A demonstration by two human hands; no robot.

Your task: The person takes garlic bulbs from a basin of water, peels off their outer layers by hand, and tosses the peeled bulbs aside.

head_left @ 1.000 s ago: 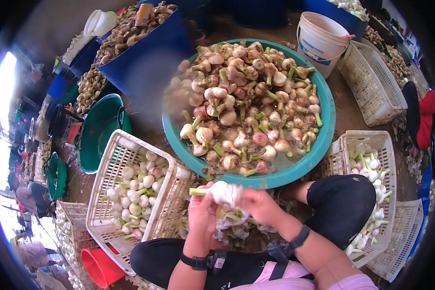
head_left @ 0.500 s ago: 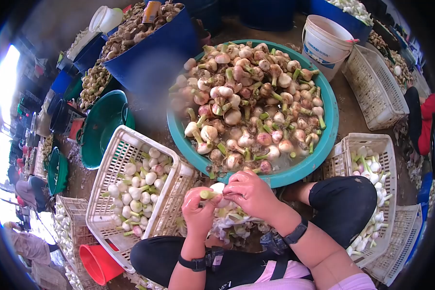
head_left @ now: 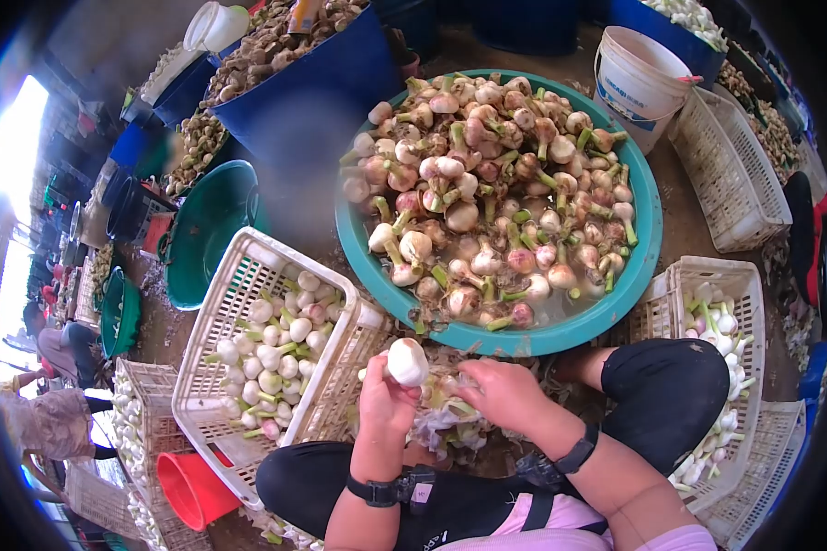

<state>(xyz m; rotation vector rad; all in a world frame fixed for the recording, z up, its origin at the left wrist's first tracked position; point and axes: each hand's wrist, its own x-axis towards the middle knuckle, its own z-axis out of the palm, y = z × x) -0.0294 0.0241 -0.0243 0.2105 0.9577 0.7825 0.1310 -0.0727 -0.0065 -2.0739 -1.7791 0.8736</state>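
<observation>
In my left hand (head_left: 386,404) is a white peeled garlic bulb (head_left: 407,362), its rounded end facing up and its stem mostly hidden by my fingers. Apart from the bulb, to its right, my right hand (head_left: 510,395) has its fingers drawn together; whether a scrap of skin is between them I cannot make out. Below both hands lies a heap of loose garlic skins (head_left: 446,427). Just beyond them stands a teal tub (head_left: 648,266) of unpeeled garlic bulbs (head_left: 487,174) with stem stubs, partly in murky water.
A white crate (head_left: 213,303) of peeled garlic stands at my left, another crate (head_left: 753,321) at my right. A red bucket (head_left: 188,491), a green basin (head_left: 213,234), a white bucket (head_left: 639,87) and a blue bin (head_left: 312,87) stand around. People are at the far left.
My hands have come apart, with the right one moving away from the bulb. The garlic bulb has turned in my left hand and is raised a little. The whole view has shifted slightly.
</observation>
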